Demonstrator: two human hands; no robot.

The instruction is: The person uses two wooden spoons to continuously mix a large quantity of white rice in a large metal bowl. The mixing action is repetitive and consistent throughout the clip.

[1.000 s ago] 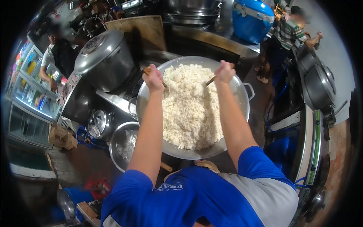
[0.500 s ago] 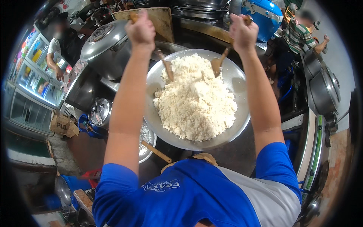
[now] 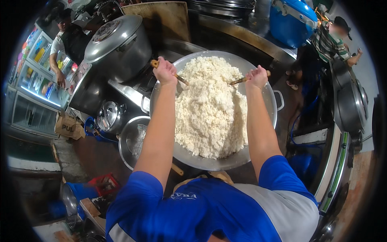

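A wide metal pan (image 3: 267, 105) with side handles holds a big heap of white rice (image 3: 209, 121). At its upper left, my left hand (image 3: 165, 71) is closed around the handle of a wooden paddle (image 3: 182, 80). My right hand (image 3: 257, 77) grips a second wooden paddle (image 3: 238, 81) at the upper right. Both paddles slant inward, and rice hides their blades. My forearms reach over the pan's two sides.
A large lidded pot (image 3: 121, 52) stands beyond my left hand. Left of the pan are a metal bowl (image 3: 128, 141) and a smaller lidded pot (image 3: 109, 115). A blue cooler (image 3: 288, 24) sits at the back right. One person (image 3: 64, 44) is at left, another (image 3: 332, 44) at right.
Both hands have come down and closer to me, over the pan. The paddles went from steep at the heap's far side to lying flatter, with blades buried; the rice has shifted.
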